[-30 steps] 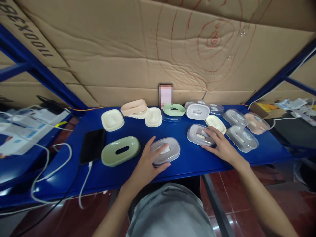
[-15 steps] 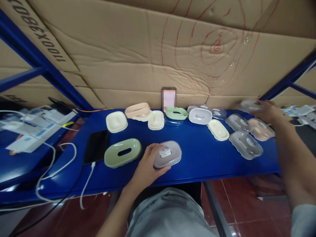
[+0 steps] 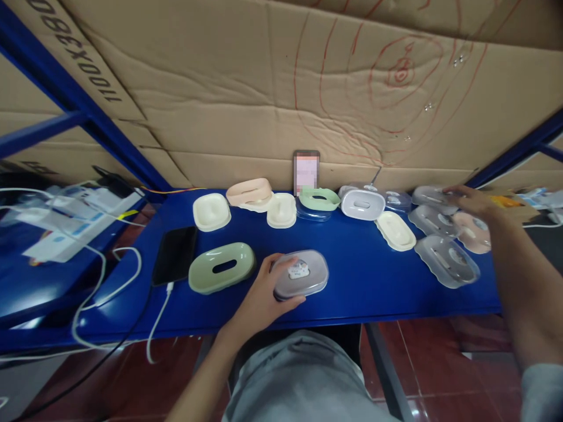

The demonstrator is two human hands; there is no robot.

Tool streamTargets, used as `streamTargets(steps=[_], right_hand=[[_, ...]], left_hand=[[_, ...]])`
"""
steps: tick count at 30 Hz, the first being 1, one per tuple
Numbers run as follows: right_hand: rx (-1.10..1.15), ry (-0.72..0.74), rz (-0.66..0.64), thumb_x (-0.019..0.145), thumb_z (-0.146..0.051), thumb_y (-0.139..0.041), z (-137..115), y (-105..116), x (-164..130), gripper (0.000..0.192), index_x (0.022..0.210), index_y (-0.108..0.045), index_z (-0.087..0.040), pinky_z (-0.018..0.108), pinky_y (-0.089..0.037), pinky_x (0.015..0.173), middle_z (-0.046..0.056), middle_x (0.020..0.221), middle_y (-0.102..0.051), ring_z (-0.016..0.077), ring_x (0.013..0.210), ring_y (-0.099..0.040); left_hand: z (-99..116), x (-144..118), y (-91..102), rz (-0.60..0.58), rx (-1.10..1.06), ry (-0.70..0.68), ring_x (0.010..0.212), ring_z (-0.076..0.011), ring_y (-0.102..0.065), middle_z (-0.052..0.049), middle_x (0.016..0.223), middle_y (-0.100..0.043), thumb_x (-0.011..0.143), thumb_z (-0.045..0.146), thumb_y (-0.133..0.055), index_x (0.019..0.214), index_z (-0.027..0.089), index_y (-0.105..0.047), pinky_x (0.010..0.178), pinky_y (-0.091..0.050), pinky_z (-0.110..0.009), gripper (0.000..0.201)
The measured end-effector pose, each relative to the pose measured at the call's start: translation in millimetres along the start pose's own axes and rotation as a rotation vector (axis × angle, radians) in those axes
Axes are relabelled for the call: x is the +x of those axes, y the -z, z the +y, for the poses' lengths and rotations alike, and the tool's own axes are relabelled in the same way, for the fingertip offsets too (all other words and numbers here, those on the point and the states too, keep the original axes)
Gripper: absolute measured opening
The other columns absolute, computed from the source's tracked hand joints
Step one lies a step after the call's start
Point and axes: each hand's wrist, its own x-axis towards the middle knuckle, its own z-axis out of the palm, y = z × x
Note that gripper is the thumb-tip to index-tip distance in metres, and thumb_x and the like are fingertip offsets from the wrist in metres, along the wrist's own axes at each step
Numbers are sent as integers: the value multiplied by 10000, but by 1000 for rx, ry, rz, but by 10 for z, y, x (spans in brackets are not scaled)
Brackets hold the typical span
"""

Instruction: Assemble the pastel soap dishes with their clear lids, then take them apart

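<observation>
The left hand (image 3: 259, 293) clasps the near left end of a gray lidded box (image 3: 301, 274), fingers over its top and thumb along its front edge; the box sits flat on the blue counter (image 3: 352, 281) near the front edge, around the middle. Just left of it lies a green oval box (image 3: 222, 267) with a slot in its top, and left of that a black phone (image 3: 175, 255) with a white cable (image 3: 156, 316) plugged into its near end.

Farther off to the right, the right hand (image 3: 472, 202) reaches over a group of clear lids (image 3: 446, 261), its fingers resting on the farthest clear lid (image 3: 433, 196); whether it grips or only touches, I cannot tell, as the hand is blurred. A pink dish (image 3: 472, 231) lies under the wrist.

Along the back run a cream dish (image 3: 212, 211), a peach ring (image 3: 249, 192), a green ring (image 3: 319, 198) and a white box (image 3: 363, 204), before an upright phone (image 3: 307, 171) leaning on the cardboard wall (image 3: 264, 88).
</observation>
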Motion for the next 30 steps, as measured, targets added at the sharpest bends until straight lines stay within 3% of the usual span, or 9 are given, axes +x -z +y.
streamTargets(steps=[3, 7, 10, 11, 14, 18, 22, 24, 30], right_hand=[[73, -44, -162, 991, -210, -607, -101, 62, -31, 310, 909, -836, -18, 336, -467, 737, 187, 958, -818, 126, 694, -711], [162, -4, -70, 1070, -202, -482, -569, 216, -332, 391, 1280, -742, -1, 401, -499, 1006, 310, 1405, -675, 266, 1239, -716], [312, 255, -88, 1082, -347, -575, -1277, 364, -994, 400, 1439, -667, -189, 401, -460, 1187, 147, 1548, -625, 255, 1445, -589], [425, 426, -138, 1066, -382, -616, -1552, 397, -1284, 455, 1495, -616, -232, 501, -433, 1236, 127, 1619, -557, 299, 1496, -538], [506, 785, -342, 949, -539, -773, -2302, 380, -2138, 839, 1669, -392, -340, 618, -391, 1272, 105, 1787, -264, 372, 1610, -355], [532, 824, -377, 989, -453, -746, -2745, 157, -2747, 848, 1707, -306, -344, 577, -450, 1246, 111, 1788, -262, 347, 1619, -343], [591, 707, -255, 987, -425, -749, -2556, 127, -2816, 773, 1671, -394, -360, 548, -504, 1210, 105, 1744, -367, 347, 1560, -448], [584, 568, -106, 970, -430, -767, -2277, 228, -2809, 774, 1659, -421, -371, 566, -510, 1202, 107, 1713, -418, 364, 1522, -498], [202, -120, 571, 825, -581, -868, -869, 432, -2932, 890, 1612, -535, -331, 618, -427, 1241, 191, 1557, -588, 462, 1467, -533]], left_hand=[[-3, 11, -3, -15, -41, -9, 1469, -302, -524, -96, 1566, -454, 850, 288, -863, 1538, 355, -506, 1272, -423, -512, 778], [-5, 26, -13, -39, -64, -17, 1485, -311, -503, -91, 1589, -448, 837, 286, -879, 1532, 357, -513, 1287, -393, -527, 789], [-2, 24, -17, -59, -63, -20, 1491, -315, -495, -94, 1593, -445, 842, 282, -878, 1536, 361, -509, 1290, -385, -536, 790], [2, 19, -23, -68, -61, -24, 1497, -314, -489, -95, 1599, -440, 846, 279, -875, 1540, 364, -505, 1293, -379, -536, 792], [16, -7, -62, -112, -61, -52, 1523, -319, -464, -97, 1627, -422, 852, 278, -870, 1554, 367, -489, 1297, -376, -533, 803], [18, -55, -120, -209, -65, -107, 1582, -322, -393, -106, 1696, -379, 878, 355, -861, 1627, 371, -379, 1304, -364, -542, 891], [17, -50, -51, -248, -15, -102, 1658, -332, -258, -117, 1802, -203, 875, 411, -870, 1718, 384, -108, 1322, -321, -563, 1138], [34, 16, 27, -239, 31, -97, 1666, -321, -239, -107, 1818, -161, 933, 435, -807, 1724, 387, -60, 1318, -334, -550, 1089], [88, 596, 127, -27, 439, -152, 1640, -351, -302, -191, 1768, -293, 1081, 359, -553, 1698, 223, -290, 1295, -365, -548, 684]])
